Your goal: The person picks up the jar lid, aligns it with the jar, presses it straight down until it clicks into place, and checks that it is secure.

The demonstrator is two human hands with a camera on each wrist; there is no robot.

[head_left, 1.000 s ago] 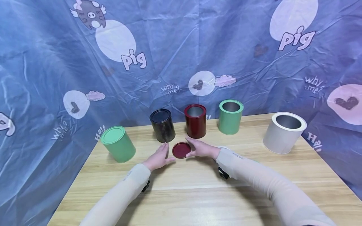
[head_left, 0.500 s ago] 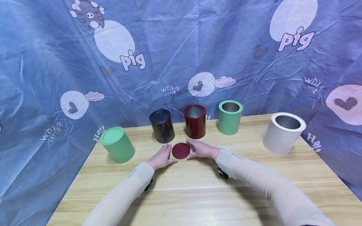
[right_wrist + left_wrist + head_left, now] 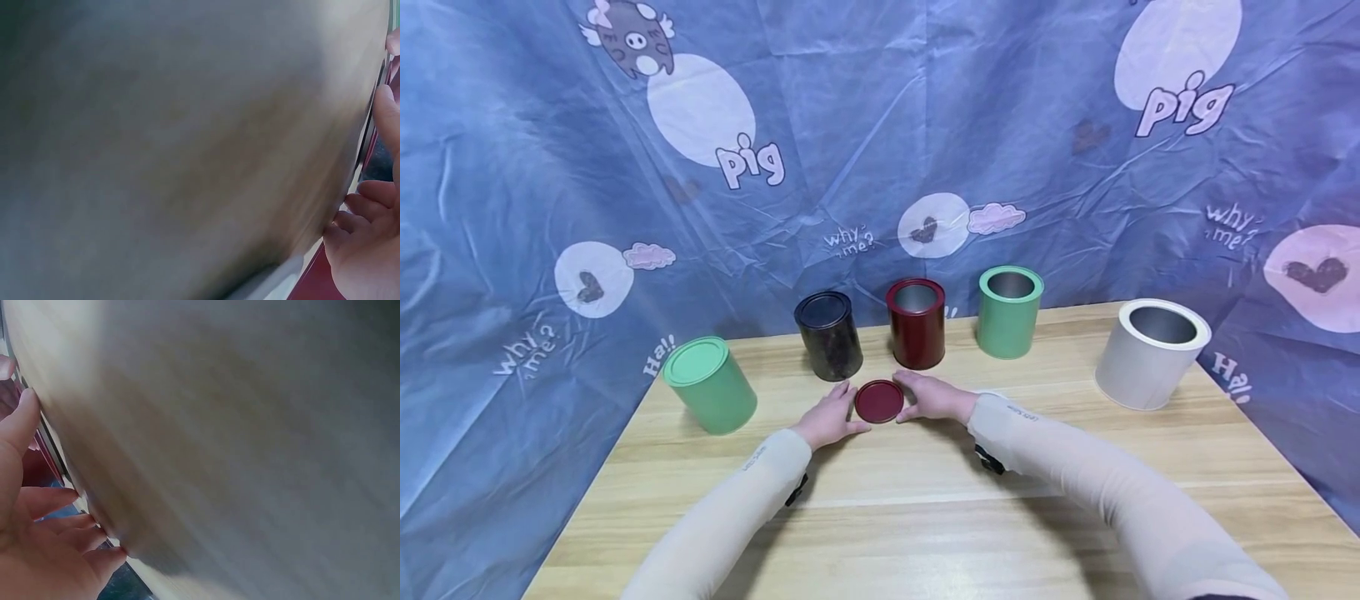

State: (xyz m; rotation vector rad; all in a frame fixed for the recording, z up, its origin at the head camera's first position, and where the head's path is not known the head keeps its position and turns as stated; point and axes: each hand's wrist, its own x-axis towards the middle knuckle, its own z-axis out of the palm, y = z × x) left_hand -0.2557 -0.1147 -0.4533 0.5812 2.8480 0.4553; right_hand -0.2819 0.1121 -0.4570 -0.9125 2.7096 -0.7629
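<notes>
A dark red can lid point(image 3: 879, 402) lies flat on the wooden table between the two hands. At its left side is the left hand point(image 3: 829, 417), thumb and fingers spread around the rim. Across from it, the right hand point(image 3: 931, 396) frames the right side the same way, fingertips right at the edge. Seen from the left wrist, the left thumb point(image 3: 24, 419) lies near the lid's thin edge and the other fingers reach down to the tabletop. Behind the lid stands an uncovered dark red can point(image 3: 917, 329). A white lid point(image 3: 992, 392) is mostly hidden behind the right forearm.
A black can point(image 3: 831, 337) with its lid on stands left of the red one. Farther left is a lidded green can point(image 3: 718, 392). An uncovered green can point(image 3: 1009, 317) and an uncovered white can point(image 3: 1142, 367) stand to the right. A blue printed cloth point(image 3: 850, 125) hangs behind the table.
The left hand has moved right, in to the red lid's left rim. The right hand has shifted slightly right, from overlapping the lid to its rim. The cans have stayed put.
</notes>
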